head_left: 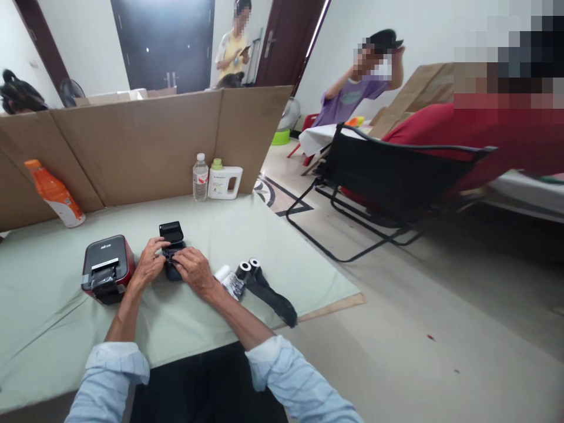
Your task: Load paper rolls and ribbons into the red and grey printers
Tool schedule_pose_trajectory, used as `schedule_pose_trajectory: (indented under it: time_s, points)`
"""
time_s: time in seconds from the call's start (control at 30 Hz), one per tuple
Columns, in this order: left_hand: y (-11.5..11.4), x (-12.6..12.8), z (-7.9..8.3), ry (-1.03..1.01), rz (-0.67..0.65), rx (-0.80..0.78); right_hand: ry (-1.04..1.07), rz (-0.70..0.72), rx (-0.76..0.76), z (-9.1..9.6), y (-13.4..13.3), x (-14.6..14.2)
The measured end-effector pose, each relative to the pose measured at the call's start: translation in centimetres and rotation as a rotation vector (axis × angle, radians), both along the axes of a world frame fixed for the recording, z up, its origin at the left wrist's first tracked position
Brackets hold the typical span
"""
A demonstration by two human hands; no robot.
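Note:
A small black device [171, 239] with its lid flipped up lies on the pale green table cover [57, 305]. My left hand [148, 262] grips its left side with curled fingers. My right hand [192, 269] rests on its right side, fingers bent over the body. A red and black label printer [107, 268] sits just left of my left hand. To the right of my right hand lie a white roll [221, 274] and two black ribbon rolls [248, 269] with a black strip [273, 299] trailing toward the table edge.
A cardboard screen [145, 141] stands along the back of the table. An orange bottle [55, 192] leans at the left, a water bottle [200, 177] and white jug [224, 181] at the back. A black folding chair [388, 176] stands right. Other people are nearby.

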State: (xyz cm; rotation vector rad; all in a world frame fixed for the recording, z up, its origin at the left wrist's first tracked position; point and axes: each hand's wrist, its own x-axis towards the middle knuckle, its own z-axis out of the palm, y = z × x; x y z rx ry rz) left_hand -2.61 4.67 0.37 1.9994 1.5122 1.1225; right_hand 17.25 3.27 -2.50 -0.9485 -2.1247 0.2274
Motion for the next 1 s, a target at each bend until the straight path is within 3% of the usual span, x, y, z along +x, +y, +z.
schedule_pose_trajectory:
  time_s: [0.13,0.23,0.37,0.47,0.63,0.8,1.0]
  points:
    - [2.0,0.3,-0.1,-0.054,0.248,0.008,0.006,-0.012,-0.006,-0.2,-0.4,-0.1]
    - [4.1,0.7,-0.3,-0.093,0.365,-0.094,-0.002,-0.015,0.0,-0.1,-0.7,0.0]
    - [6.0,1.0,-0.7,-0.225,0.378,-0.22,-0.031,-0.033,0.018,0.0,-0.9,0.0]
    - [6.4,1.2,-0.9,-0.289,0.313,-0.185,-0.053,-0.054,0.041,-0.2,-0.8,-0.1]
    - [5.1,1.3,-0.9,-0.356,0.212,-0.064,-0.055,-0.063,0.106,-0.7,-0.6,-0.2]
    - [1.8,0.6,-0.5,-0.191,0.087,0.007,-0.029,-0.055,0.127,-1.0,-0.7,-0.1]
    - [-1.8,-0.5,-0.6,0.0,-0.035,-0.062,-0.03,-0.064,0.13,-1.0,-0.8,0.0]
